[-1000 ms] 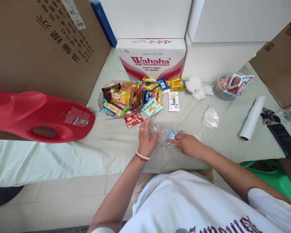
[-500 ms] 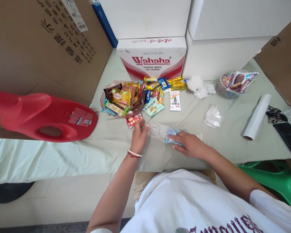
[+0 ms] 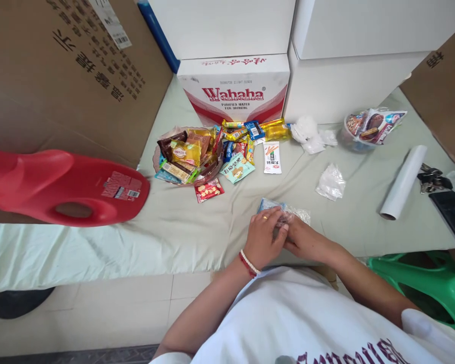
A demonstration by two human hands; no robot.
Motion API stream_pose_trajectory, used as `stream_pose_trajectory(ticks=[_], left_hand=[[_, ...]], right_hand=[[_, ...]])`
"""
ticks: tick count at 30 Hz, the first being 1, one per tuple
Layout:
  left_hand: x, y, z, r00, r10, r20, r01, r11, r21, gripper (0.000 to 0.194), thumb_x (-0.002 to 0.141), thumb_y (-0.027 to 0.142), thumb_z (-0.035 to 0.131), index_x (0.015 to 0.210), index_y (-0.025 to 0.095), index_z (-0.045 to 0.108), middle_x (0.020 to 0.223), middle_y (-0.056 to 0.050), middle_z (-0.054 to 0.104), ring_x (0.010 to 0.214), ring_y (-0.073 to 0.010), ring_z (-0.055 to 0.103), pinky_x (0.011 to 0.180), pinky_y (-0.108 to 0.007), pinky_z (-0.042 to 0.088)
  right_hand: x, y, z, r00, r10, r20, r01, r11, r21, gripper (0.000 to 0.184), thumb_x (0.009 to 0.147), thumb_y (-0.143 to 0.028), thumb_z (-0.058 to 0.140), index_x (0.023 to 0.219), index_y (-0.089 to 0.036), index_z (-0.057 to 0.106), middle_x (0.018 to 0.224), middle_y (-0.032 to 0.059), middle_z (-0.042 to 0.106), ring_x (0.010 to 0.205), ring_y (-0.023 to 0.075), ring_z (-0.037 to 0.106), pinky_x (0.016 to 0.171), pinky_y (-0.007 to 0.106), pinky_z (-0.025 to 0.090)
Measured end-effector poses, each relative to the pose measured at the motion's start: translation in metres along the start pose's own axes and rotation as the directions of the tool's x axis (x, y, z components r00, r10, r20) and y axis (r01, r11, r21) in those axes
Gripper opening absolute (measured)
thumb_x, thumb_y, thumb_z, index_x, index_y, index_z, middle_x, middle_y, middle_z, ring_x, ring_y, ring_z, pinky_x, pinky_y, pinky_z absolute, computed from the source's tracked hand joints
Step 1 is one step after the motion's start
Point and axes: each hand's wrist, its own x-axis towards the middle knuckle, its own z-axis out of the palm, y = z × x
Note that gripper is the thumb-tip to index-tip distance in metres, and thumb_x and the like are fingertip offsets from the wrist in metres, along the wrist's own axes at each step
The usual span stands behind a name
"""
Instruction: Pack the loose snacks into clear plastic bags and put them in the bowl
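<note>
My left hand (image 3: pixel 263 235) has come together with my right hand (image 3: pixel 303 238) over a blue packet (image 3: pixel 267 203) wrapped in a clear plastic bag (image 3: pixel 301 215). Left fingers press the folded film down near the right fingertips, which are partly covered. The right hand grips the bag from the other side, its thumb low near the cloth. Most of the packet is hidden under the hands; its blue edge shows beyond the left fingers. Left of them lies a red snack packet (image 3: pixel 210 190), with a mint-green packet (image 3: pixel 237 169) behind it.
A glass bowl (image 3: pixel 208 178) of snacks stands left, near a red jug (image 3: pixel 79 189). A Wahaba-style white carton (image 3: pixel 235 91) backs the table. Right are crumpled plastic (image 3: pixel 331 182), a snack tub (image 3: pixel 351 140), a white roll (image 3: pixel 404 182), keys (image 3: pixel 434 179) and a phone (image 3: pixel 451 215).
My left hand has moved right, bringing the loose end of the plastic over the blue packet toward my right hand. The red packet is now fully uncovered. The view has shifted slightly.
</note>
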Motion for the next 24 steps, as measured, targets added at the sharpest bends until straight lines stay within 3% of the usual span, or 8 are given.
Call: stream_pose_trajectory(ticks=[3, 5, 7, 10, 13, 16, 20, 24], left_hand=[[-0.003, -0.001, 0.015, 0.994, 0.101, 0.049, -0.11, 0.966, 0.234, 0.035, 0.099, 0.026, 0.05, 0.131, 0.019, 0.063, 0.142, -0.01, 0.065, 0.127, -0.0273, 0.059, 0.106, -0.05, 0.041], [-0.006, -0.007, 0.02, 0.988, 0.148, 0.049, -0.156, 0.938, 0.308, 0.036, 0.099, 0.024, 0.049, 0.132, 0.018, 0.062, 0.144, -0.01, 0.063, 0.128, -0.0262, 0.059, 0.107, -0.049, 0.039], [-0.009, -0.012, 0.022, 0.983, 0.178, 0.047, -0.183, 0.917, 0.354, 0.038, 0.097, 0.02, 0.051, 0.134, 0.017, 0.061, 0.145, -0.01, 0.062, 0.129, -0.0249, 0.058, 0.107, -0.048, 0.038], [-0.012, -0.013, 0.025, 0.986, 0.164, 0.038, -0.165, 0.892, 0.421, 0.042, 0.093, 0.017, 0.055, 0.134, 0.019, 0.062, 0.145, -0.011, 0.062, 0.129, -0.0261, 0.056, 0.106, -0.047, 0.039], [-0.012, -0.009, 0.029, 0.996, 0.089, -0.004, -0.076, 0.868, 0.491, 0.042, 0.09, 0.02, 0.061, 0.131, 0.022, 0.066, 0.143, -0.013, 0.062, 0.129, -0.0324, 0.054, 0.103, -0.051, 0.04], [-0.01, -0.009, 0.031, 0.997, 0.079, -0.006, -0.065, 0.861, 0.504, 0.042, 0.09, 0.017, 0.058, 0.131, 0.023, 0.066, 0.137, -0.014, 0.064, 0.126, -0.0329, 0.055, 0.101, -0.052, 0.043], [-0.012, -0.02, 0.02, 0.991, 0.133, 0.023, -0.134, 0.937, 0.322, 0.042, 0.084, 0.014, 0.057, 0.125, 0.015, 0.067, 0.135, -0.019, 0.062, 0.127, -0.033, 0.055, 0.104, -0.052, 0.047], [-0.02, -0.037, 0.0, 0.973, -0.005, -0.229, 0.012, 0.999, 0.029, 0.038, 0.09, 0.017, 0.049, 0.125, 0.022, 0.063, 0.134, -0.014, 0.062, 0.124, -0.0266, 0.059, 0.106, -0.048, 0.049]], right_hand=[[-0.01, 0.016, -0.004, 0.977, 0.127, -0.172, -0.139, 0.989, -0.059, 0.031, 0.102, -0.027, 0.044, 0.122, -0.023, 0.068, 0.105, 0.0107, 0.066, 0.104, 0.0263, 0.06, 0.094, 0.043, 0.053], [-0.018, 0.025, -0.006, 0.889, 0.262, -0.375, -0.352, 0.915, -0.197, 0.034, 0.099, -0.033, 0.053, 0.127, -0.02, 0.066, 0.112, 0.0147, 0.063, 0.107, 0.031, 0.057, 0.095, 0.049, 0.052], [-0.025, 0.03, -0.008, 0.83, 0.299, -0.47, -0.47, 0.83, -0.301, 0.034, 0.092, -0.036, 0.063, 0.121, -0.018, 0.067, 0.124, 0.0187, 0.059, 0.116, 0.0366, 0.052, 0.1, 0.055, 0.048], [-0.029, 0.024, -0.013, 0.852, 0.298, -0.431, -0.442, 0.851, -0.284, 0.014, 0.094, -0.03, 0.058, 0.096, -0.02, 0.067, 0.126, 0.0165, 0.06, 0.119, 0.0345, 0.052, 0.099, 0.051, 0.048], [-0.019, 0.006, -0.022, 0.851, 0.406, -0.334, -0.444, 0.895, -0.041, 0.018, 0.099, -0.035, 0.05, 0.091, -0.023, 0.06, 0.093, 0.0077, 0.067, 0.086, 0.0233, 0.063, 0.076, 0.036, 0.052], [0.008, -0.009, -0.023, 0.856, 0.462, -0.233, -0.44, 0.887, 0.142, 0.016, 0.099, -0.036, 0.048, 0.092, -0.024, 0.056, 0.069, -0.0017, 0.062, 0.064, 0.0179, 0.059, 0.063, 0.029, 0.046], [0.055, -0.011, -0.005, 0.881, 0.408, -0.241, -0.384, 0.912, 0.143, 0.012, 0.097, -0.026, 0.047, 0.092, -0.024, 0.057, 0.08, 0.0007, 0.068, 0.074, 0.0181, 0.062, 0.069, 0.028, 0.045], [0.074, -0.001, 0.013, 0.912, 0.333, -0.24, -0.321, 0.943, 0.088, 0.018, 0.098, -0.024, 0.041, 0.094, -0.023, 0.059, 0.086, 0.0038, 0.068, 0.08, 0.0195, 0.061, 0.076, 0.031, 0.047]])
